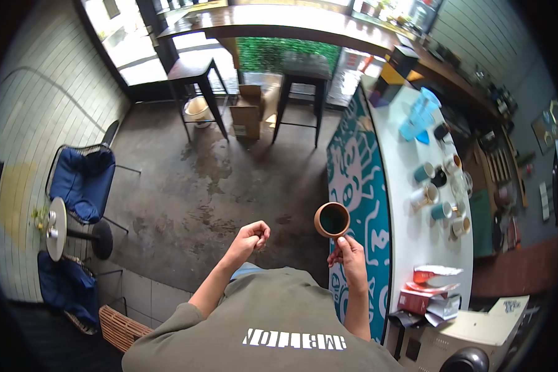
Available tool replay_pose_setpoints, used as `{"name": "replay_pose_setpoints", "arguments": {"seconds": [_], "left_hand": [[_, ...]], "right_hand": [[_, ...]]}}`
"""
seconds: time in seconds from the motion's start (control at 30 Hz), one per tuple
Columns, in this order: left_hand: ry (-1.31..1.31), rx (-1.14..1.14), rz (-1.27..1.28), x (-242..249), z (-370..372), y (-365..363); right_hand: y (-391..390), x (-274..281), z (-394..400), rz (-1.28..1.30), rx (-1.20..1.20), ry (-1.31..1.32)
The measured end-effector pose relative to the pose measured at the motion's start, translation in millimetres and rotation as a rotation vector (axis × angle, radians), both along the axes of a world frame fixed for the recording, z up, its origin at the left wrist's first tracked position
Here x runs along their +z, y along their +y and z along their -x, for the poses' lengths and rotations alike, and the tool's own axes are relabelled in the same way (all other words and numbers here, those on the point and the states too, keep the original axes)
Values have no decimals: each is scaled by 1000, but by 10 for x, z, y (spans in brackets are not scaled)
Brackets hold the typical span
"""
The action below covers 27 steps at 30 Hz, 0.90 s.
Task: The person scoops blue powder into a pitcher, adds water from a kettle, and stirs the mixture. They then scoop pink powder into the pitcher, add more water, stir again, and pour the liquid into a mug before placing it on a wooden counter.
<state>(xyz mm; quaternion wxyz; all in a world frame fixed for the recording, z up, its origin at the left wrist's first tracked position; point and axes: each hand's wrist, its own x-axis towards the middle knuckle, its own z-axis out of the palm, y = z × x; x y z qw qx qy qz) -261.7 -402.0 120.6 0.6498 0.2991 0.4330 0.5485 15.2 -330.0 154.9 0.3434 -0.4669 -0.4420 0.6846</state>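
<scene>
A person in an olive T-shirt [260,304] holds a brown cup [332,220] by its handle, above a dark, patchily marked floor [180,192] and just beside the painted front of a long counter [353,167]. The right hand [351,260] pinches the handle between thumb and forefinger, the other fingers curled in beneath; the cup sits straight ahead of those fingertips and slightly to their left, its handle pointing back toward the wrist. The mouth faces up toward the head camera, so the upright axis is seen nearly end-on; the inside is dark, and whether it holds liquid cannot be told. The left hand [252,239] is well apart from the cup, to its left, fingers rolled inward with the thumb against them and nothing visible in the grasp. The right hand is plainly the nearer, and floor shows between the left hand and the cup. To the right, the counter's edge stands between the cup and a cluster of drinkware: a white mug [423,197], a teal cup [441,211] and, farther off, blue cups [418,118]. Red packets [413,300] lie toward the near end. Ahead, two dark stools [192,67] flank a cardboard box [248,118], with a white bucket [195,111] beneath one; at far left, blue-cushioned chairs [84,180] stand by a round table [58,250].
</scene>
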Motion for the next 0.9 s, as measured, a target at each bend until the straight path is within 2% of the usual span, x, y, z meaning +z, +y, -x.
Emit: {"name": "replay_pose_setpoints", "arguments": {"seconds": [0.13, 0.17, 0.23, 0.33, 0.53, 0.7, 0.9], "left_hand": [[19, 192, 20, -92, 577, -493], [21, 179, 21, -118, 728, -618], [21, 336, 20, -96, 1013, -878], [28, 470, 36, -158, 1482, -1237], [93, 580, 107, -215, 2388, -1701], [106, 555, 80, -247, 2995, -1400], [52, 432, 51, -267, 3350, -389]], "right_hand": [[102, 63, 691, -29, 217, -57], [125, 91, 881, -27, 204, -55], [154, 109, 1259, -26, 336, -20], [183, 114, 1809, -11, 400, 38], [170, 167, 2712, -15, 458, 66], [393, 211, 3178, 8, 479, 10], [1022, 123, 3610, -13, 436, -29]]}}
